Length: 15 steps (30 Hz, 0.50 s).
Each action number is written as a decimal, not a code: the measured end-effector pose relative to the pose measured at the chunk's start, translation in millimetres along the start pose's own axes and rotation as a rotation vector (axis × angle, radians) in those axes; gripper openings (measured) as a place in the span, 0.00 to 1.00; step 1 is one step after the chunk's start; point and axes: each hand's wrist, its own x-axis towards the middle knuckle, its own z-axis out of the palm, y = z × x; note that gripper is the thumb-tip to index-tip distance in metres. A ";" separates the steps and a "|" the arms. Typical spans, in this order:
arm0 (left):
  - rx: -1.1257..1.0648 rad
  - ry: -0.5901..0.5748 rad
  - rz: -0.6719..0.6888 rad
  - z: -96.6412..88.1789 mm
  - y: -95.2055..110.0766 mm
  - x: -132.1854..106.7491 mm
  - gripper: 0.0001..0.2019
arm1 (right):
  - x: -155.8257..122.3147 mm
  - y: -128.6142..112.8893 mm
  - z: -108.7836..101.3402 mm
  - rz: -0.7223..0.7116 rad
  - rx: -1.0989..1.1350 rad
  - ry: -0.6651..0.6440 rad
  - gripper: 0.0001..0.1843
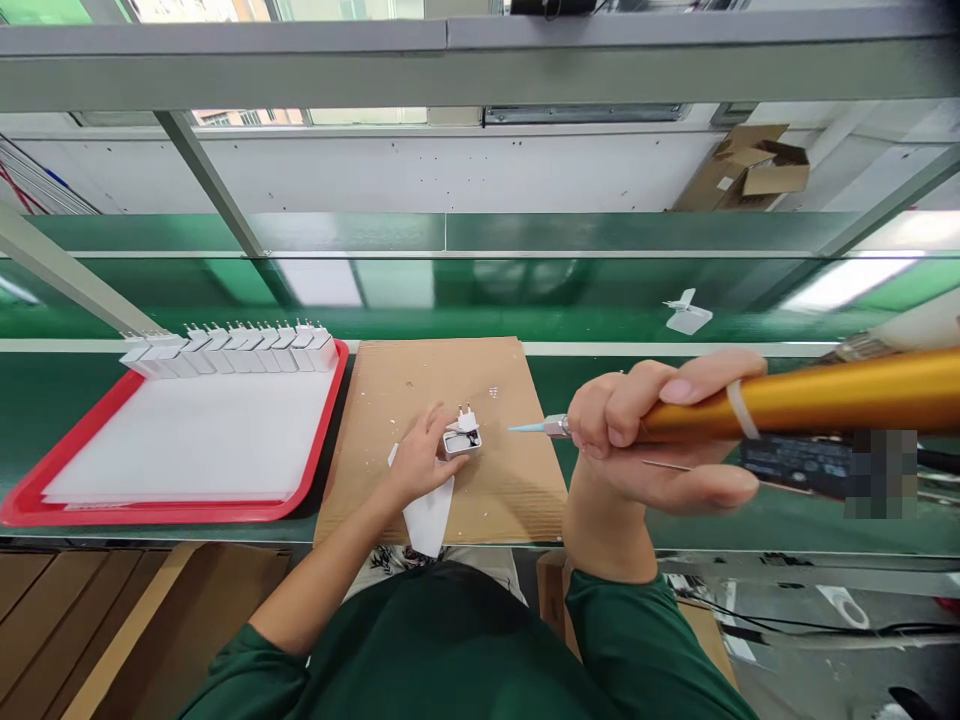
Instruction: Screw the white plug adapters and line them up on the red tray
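My left hand (417, 462) rests on a brown cardboard sheet (510, 480) and pinches a small white plug adapter (463, 436) whose two pins point up. A white paper strip (429, 518) lies under that hand. My right hand (660, 440) is wrapped round a gold pen-shaped tool (825, 395). Its light blue pointed tip (525, 428) aims left at the adapter, a short gap away.
A red tray (150, 510) with a white liner sits at the left, a row of several white adapters (232, 350) along its far edge. One loose white adapter (687, 315) lies on the green conveyor belt (600, 300). A cardboard box (754, 165) stands behind.
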 end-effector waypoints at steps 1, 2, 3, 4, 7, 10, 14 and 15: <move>-0.007 -0.004 0.035 -0.9 0.4 2.2 0.33 | 0.1 0.1 -0.1 0.003 -0.004 0.000 0.19; -0.033 -0.030 0.068 -1.9 1.2 4.9 0.35 | 0.3 0.2 -0.3 0.004 -0.005 -0.001 0.18; -0.069 -0.070 0.100 -2.6 2.1 7.7 0.36 | 0.5 0.3 -0.4 0.002 -0.003 -0.004 0.18; -0.101 -0.107 0.124 -2.9 3.1 10.3 0.35 | 0.6 0.4 -0.6 -0.002 -0.002 -0.006 0.18; -0.143 -0.120 0.136 -1.6 4.9 15.1 0.28 | 0.7 0.8 -1.1 -0.001 -0.004 -0.005 0.18; -0.145 -0.059 0.139 1.8 4.6 15.1 0.23 | -0.2 1.0 -1.5 0.004 -0.016 0.006 0.18; -0.147 -0.073 0.160 3.6 2.4 12.5 0.20 | -1.4 1.7 -1.9 0.001 0.006 -0.003 0.17; -0.146 -0.083 0.153 3.3 1.8 12.1 0.20 | -1.4 1.9 -1.8 -0.004 0.012 -0.007 0.17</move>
